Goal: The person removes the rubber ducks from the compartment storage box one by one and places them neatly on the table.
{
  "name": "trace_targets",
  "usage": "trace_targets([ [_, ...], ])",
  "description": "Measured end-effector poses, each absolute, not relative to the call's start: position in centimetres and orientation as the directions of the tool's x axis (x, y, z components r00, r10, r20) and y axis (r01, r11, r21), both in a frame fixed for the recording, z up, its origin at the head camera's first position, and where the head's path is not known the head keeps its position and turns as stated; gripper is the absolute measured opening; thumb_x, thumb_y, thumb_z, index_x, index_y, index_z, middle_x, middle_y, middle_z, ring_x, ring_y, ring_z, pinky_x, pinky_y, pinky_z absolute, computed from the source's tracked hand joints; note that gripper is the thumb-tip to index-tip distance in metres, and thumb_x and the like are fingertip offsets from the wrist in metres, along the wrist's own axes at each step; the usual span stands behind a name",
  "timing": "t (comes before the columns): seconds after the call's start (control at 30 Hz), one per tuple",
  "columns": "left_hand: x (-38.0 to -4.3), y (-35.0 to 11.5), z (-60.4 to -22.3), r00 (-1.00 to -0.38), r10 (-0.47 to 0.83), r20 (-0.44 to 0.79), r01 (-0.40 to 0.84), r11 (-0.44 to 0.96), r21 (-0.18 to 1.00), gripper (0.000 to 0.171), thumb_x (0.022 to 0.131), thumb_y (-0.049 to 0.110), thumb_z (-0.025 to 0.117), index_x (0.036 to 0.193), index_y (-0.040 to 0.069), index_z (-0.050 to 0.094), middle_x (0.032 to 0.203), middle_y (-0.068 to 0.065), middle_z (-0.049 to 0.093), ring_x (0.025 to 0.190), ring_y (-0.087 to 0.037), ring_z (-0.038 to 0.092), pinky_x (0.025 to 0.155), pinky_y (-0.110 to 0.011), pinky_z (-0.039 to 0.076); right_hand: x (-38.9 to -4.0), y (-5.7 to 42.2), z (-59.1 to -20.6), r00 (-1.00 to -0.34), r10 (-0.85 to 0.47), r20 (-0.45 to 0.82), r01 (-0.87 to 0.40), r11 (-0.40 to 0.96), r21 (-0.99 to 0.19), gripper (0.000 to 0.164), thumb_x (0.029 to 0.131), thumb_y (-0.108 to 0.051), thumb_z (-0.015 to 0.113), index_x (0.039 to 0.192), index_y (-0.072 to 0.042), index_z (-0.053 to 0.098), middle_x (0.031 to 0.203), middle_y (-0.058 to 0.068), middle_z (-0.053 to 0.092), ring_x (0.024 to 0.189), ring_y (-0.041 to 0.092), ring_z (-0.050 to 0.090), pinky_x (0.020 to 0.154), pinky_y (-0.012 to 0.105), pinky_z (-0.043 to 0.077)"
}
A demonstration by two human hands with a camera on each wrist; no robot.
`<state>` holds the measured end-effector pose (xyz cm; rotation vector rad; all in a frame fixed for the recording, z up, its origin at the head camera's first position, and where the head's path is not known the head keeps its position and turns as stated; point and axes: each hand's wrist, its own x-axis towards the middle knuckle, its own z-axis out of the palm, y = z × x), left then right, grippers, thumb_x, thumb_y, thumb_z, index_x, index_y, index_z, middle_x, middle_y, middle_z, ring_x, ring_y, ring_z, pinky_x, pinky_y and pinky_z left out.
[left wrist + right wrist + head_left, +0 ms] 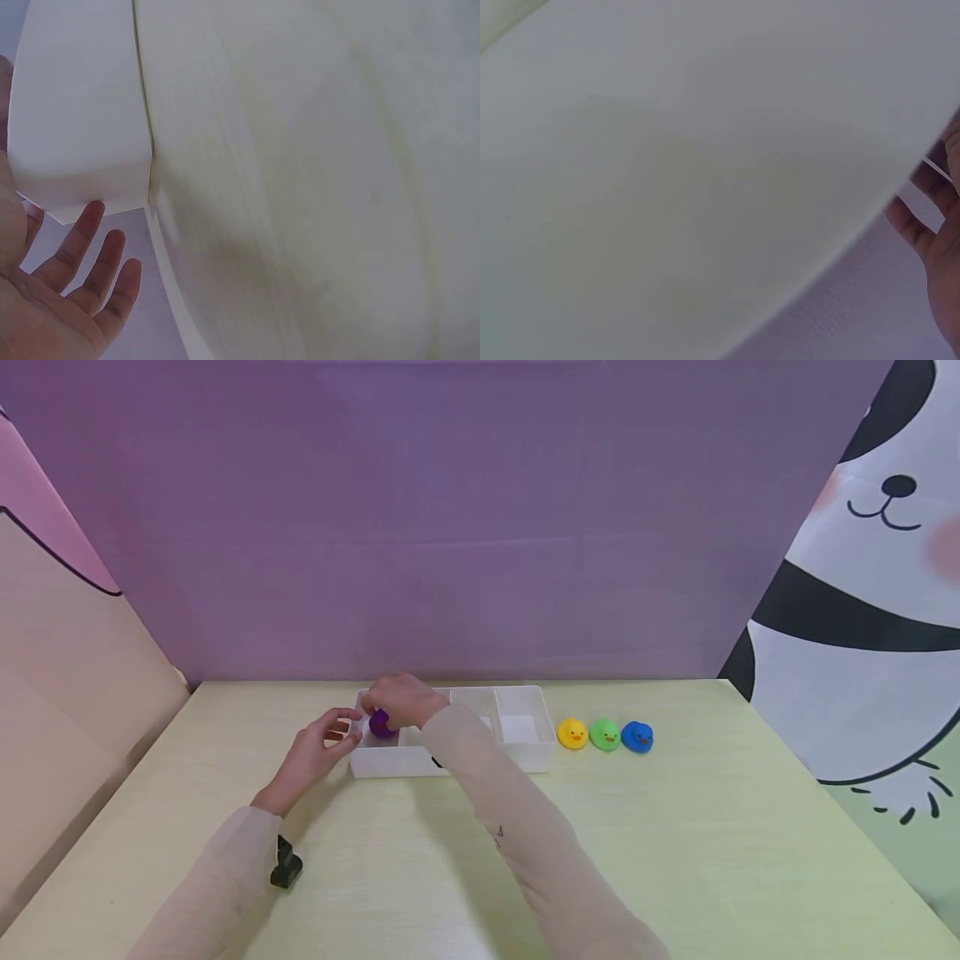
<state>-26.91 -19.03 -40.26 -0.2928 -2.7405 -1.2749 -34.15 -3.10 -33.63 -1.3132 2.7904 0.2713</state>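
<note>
A white divided box [401,764] stands near the back of the table. In its leftmost compartment is a small purple toy [381,724], rounded and partly covered by fingers, so its full shape is hidden. From above, my right hand [405,697] pinches this toy. In the right wrist view the box wall [705,165] fills most of the picture, hiding part of the right hand [941,225]. My left hand [318,747] is at the box's left end, thumb and fingers spread around the corner. The left wrist view has its fingers [82,232] loosely extended beside the box.
Right of the box, a yellow rubber duck [572,734], a green rubber duck [604,735] and a blue rubber duck [637,737] sit in a row on the pale table [675,860]. A purple backdrop [465,527] rises behind the table's far edge.
</note>
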Motion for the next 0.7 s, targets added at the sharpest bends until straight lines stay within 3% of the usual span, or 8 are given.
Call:
trace_targets([
  [0.7,-26.8,-18.9,-40.2,-0.977,0.132,0.169,0.215,0.626,0.750,0.033,0.091,0.023,0.056,0.122,0.013,0.049,0.116,-0.021,0.058,0.105,-0.038,0.056,0.087,-0.051,0.048,-33.7,-2.3,-32.6,-0.576,-0.817,-0.024,-0.802,0.559,0.210,0.029,0.079,-0.026,0.071,0.107,-0.022,0.064,0.103,-0.007,0.064,0.098,0.012,0.054,0.091,0.030,0.044],
])
